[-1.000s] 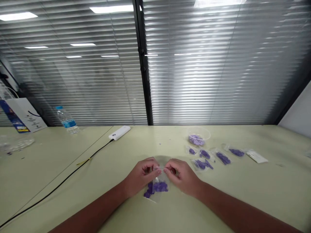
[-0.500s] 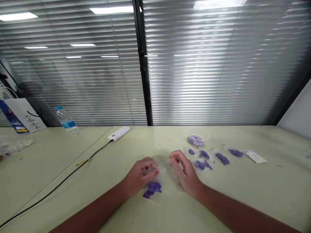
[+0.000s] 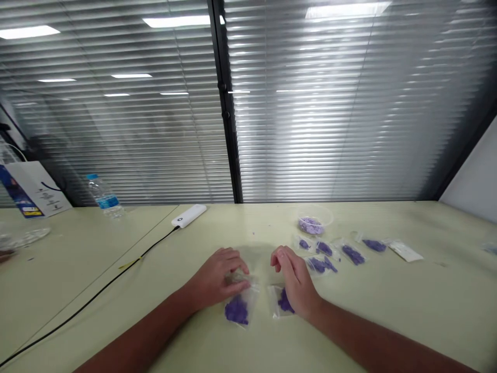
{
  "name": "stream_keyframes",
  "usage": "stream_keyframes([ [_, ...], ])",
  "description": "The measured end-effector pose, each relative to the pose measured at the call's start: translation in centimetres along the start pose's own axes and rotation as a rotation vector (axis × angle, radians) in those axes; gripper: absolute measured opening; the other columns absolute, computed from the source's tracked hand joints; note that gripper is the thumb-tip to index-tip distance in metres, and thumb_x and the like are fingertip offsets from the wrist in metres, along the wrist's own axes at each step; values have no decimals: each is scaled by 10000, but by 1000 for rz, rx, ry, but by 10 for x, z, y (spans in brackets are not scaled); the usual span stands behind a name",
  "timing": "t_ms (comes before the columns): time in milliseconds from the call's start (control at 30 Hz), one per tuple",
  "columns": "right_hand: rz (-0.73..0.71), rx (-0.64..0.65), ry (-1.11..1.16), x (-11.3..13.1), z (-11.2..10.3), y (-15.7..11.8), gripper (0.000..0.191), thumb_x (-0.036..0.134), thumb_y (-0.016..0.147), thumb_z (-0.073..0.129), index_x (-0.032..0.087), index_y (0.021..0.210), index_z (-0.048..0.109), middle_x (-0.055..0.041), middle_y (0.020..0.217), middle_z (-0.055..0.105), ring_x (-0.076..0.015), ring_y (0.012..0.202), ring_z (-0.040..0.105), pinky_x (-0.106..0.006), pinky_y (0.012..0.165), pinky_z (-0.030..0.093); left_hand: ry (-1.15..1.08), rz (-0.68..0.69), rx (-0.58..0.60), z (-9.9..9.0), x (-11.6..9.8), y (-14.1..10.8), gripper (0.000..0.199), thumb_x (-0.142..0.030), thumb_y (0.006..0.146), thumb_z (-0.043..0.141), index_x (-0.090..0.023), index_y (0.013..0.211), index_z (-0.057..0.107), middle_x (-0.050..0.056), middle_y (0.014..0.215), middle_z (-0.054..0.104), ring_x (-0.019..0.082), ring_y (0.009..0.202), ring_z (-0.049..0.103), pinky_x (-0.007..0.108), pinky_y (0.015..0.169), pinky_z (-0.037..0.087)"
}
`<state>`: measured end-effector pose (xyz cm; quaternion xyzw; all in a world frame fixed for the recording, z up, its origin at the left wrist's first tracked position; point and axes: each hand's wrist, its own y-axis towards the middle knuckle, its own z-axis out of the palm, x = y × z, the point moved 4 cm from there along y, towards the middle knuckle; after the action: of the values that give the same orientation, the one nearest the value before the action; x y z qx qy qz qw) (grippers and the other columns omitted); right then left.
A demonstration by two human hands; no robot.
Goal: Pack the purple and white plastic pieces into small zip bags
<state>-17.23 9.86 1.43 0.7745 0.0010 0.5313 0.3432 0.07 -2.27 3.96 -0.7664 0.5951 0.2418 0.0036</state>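
My left hand [image 3: 218, 277] rests at the top of a clear bag with purple pieces [image 3: 236, 310], its thumb and fingers apart over the bag's upper edge. Just right of it, my right hand [image 3: 297, 282] has its fingers curled together above a second clear bag of purple pieces [image 3: 285, 302], which it partly covers. What the right fingers hold, if anything, is hidden. Beyond my right hand lie several small bags of purple pieces [image 3: 353, 254] and a round clear tub [image 3: 311, 225] with lighter purple bits.
A white packet [image 3: 405, 250] lies at the right. A white power bank [image 3: 189, 216] with a black cable [image 3: 112, 278] is left of centre. Further left stand a water bottle [image 3: 104, 197] and a paper bag [image 3: 48, 194]. Part of another person's hand [image 3: 5, 255] shows at the left edge.
The left fingers have spread from their pinch. My right hand's fingers have curled further in, and the bag beneath it now shows its purple pieces. The other person's hand shows more.
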Motion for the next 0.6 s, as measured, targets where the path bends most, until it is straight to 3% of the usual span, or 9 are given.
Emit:
stream_keyframes([
  [67, -4, -48, 58, 3, 1, -2, 417, 410, 1092, 277, 205, 823, 522, -10, 751, 471, -165, 719, 474, -308, 706, 383, 43, 3, -37, -3, -15, -1, 260, -326, 832, 737, -233, 1072, 700, 54, 964, 672, 222, 906, 581, 336, 828, 419],
  [233, 6, 1, 106, 4, 4, -3, 445, 441, 1096, 213, 211, 836, 492, -10, 757, 473, -164, 719, 477, -303, 705, 400, -93, 205, 109, 11, -54, -1, 433, -145, 886, 608, -334, 1273, 648, 17, 1250, 679, 229, 1156, 572, 381, 1048, 353],
  [433, -123, -9, 20, 9, 0, -6, 393, 378, 1089, 233, 213, 870, 515, -31, 809, 502, -184, 768, 486, -341, 752, 390, -102, 196, 124, 24, -49, 5, 172, -259, 991, 574, -303, 1029, 736, 8, 1003, 755, 213, 1020, 623, 379, 966, 367],
  [600, -222, 109, -177, 15, 1, -4, 261, 295, 1038, 366, 214, 864, 542, -31, 791, 550, -196, 789, 506, -372, 788, 364, -61, 134, -5, 16, -38, 4, 92, -140, 851, 598, -214, 853, 651, 26, 848, 691, 203, 871, 583, 354, 849, 388],
])
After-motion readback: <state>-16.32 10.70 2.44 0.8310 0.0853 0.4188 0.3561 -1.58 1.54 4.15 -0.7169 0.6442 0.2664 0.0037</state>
